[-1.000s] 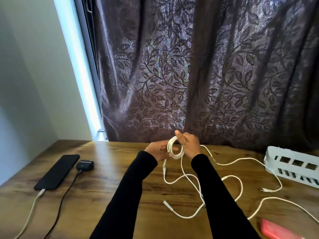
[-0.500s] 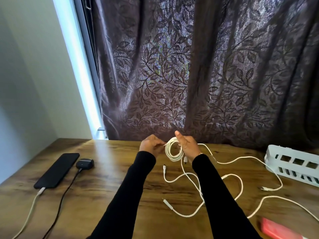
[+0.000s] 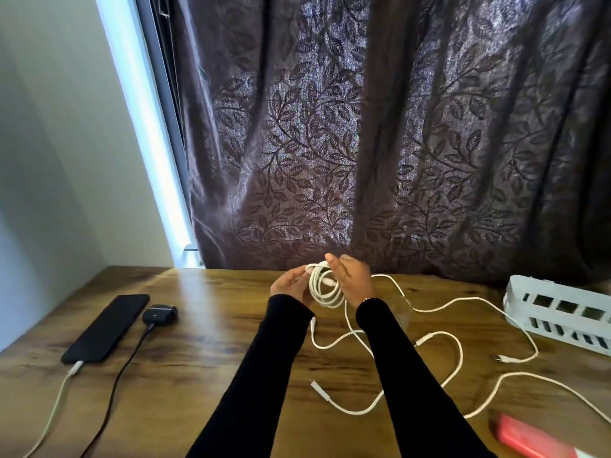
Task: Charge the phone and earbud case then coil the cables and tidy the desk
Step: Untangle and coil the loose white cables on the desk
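A white cable coil (image 3: pixel 324 287) hangs above the wooden desk (image 3: pixel 205 358) between both hands. My right hand (image 3: pixel 352 280) grips its right side with the thumb over the top. My left hand (image 3: pixel 289 285) pinches the coil's left edge. More loose white cables (image 3: pixel 439 338) trail across the desk under my right arm. At the far left lies a black phone (image 3: pixel 107 327) with a white cable (image 3: pixel 62 388) plugged in. Beside it sits a black earbud case (image 3: pixel 160 315) with a black cable (image 3: pixel 122 368) attached.
A white slotted basket (image 3: pixel 562 317) stands at the right edge of the desk. A red flat object (image 3: pixel 532 436) lies at the bottom right corner. A dark leaf-patterned curtain (image 3: pixel 380 143) hangs behind the desk, with a wall to the left.
My left hand pulled away from the coil to the left, then came back onto its left edge. The coil has stayed in my right hand and looks thicker.
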